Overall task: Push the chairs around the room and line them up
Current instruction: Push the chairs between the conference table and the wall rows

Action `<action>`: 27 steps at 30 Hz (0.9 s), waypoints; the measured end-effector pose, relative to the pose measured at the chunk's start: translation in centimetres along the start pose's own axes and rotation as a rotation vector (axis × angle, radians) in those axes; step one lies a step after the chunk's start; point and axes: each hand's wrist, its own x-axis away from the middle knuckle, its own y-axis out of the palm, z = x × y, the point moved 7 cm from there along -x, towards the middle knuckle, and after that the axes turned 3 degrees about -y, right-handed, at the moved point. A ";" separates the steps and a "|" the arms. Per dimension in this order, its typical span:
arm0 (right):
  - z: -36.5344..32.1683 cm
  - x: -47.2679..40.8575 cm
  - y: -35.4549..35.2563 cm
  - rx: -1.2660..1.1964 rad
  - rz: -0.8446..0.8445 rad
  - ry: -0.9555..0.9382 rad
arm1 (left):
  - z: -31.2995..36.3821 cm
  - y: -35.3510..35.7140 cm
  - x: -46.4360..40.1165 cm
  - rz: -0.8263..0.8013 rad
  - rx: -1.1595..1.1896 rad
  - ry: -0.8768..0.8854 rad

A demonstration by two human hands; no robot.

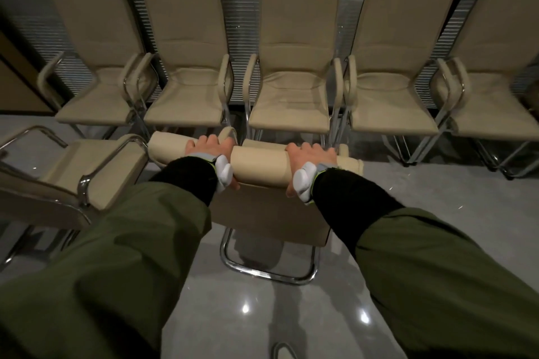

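A loose chair (73, 172) sits at my left. My left hand (208, 151) and right hand (309, 156) wrap their fingers over the top of the chair I push (259, 163), so I can steer it. Its top runs left to right. It faces the row of chairs (291, 90).

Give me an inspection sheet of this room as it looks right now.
Surface: glossy grey floor, light reflections.
Job's things: five beige armchairs in a row along the wall; held chair faces them; another armchair at left, turned sideways.
Clutter: nothing seen.
Hands: left hand and right hand both grip the held chair's backrest top.
Cables: nothing seen.
Surroundings: ribbed wall panels behind the row.
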 end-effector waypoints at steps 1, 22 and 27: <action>-0.1 0.2 0.0 0.004 -0.004 -0.014 | -0.1 0.2 0.5 -0.005 0.003 -0.017; -4.2 4.1 0.6 0.127 -0.043 -0.203 | -2.2 3.8 12.2 0.020 0.104 -0.225; -6.4 6.7 1.6 0.159 -0.049 -0.232 | -3.0 4.6 16.8 0.033 0.114 -0.247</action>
